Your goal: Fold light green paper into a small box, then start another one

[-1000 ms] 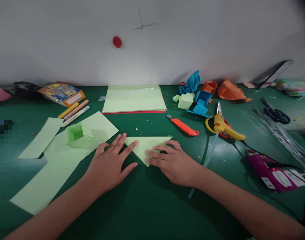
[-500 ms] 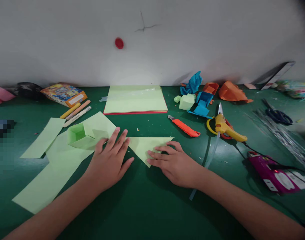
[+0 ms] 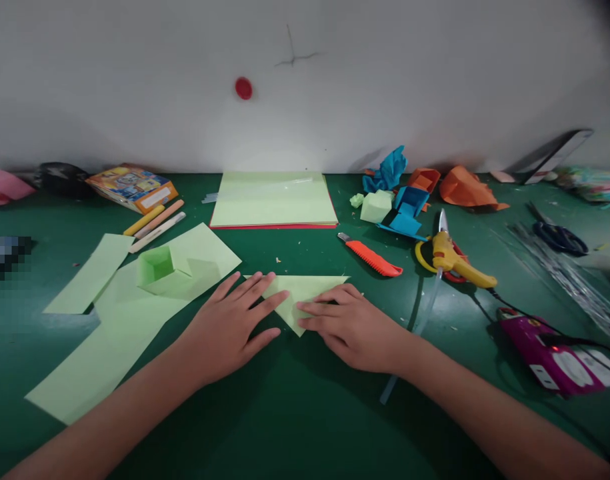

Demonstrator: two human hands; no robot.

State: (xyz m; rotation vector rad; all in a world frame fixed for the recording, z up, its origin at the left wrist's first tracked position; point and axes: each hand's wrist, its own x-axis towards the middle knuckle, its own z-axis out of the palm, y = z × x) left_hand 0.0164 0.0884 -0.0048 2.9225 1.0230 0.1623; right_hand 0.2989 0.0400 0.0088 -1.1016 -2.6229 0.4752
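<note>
A pale green sheet of paper (image 3: pixel 291 288), folded into a triangle, lies flat with its long edge away from me and one corner toward me. My left hand (image 3: pixel 237 327) rests over its left end, fingers stretched and spread. On its right part presses my right hand (image 3: pixel 352 327), fingers extended and laid on the paper; the right end is partly hidden beneath them. Left of my left hand, a small open green paper box (image 3: pixel 157 270) stands on larger green paper sheets (image 3: pixel 129 340).
An orange cutter knife (image 3: pixel 373 258) lies beyond my right hand. Farther right are a yellow glue gun (image 3: pixel 452 257), a magenta device with a cable (image 3: pixel 555 353) and dark scissors (image 3: pixel 559 237). A green paper stack (image 3: pixel 275 200) and crumpled blue paper (image 3: pixel 389 170) sit near the wall.
My left hand has slid right, off the larger green sheets and onto the left part of the folded triangle. My right hand has stayed nearly in place on the paper.
</note>
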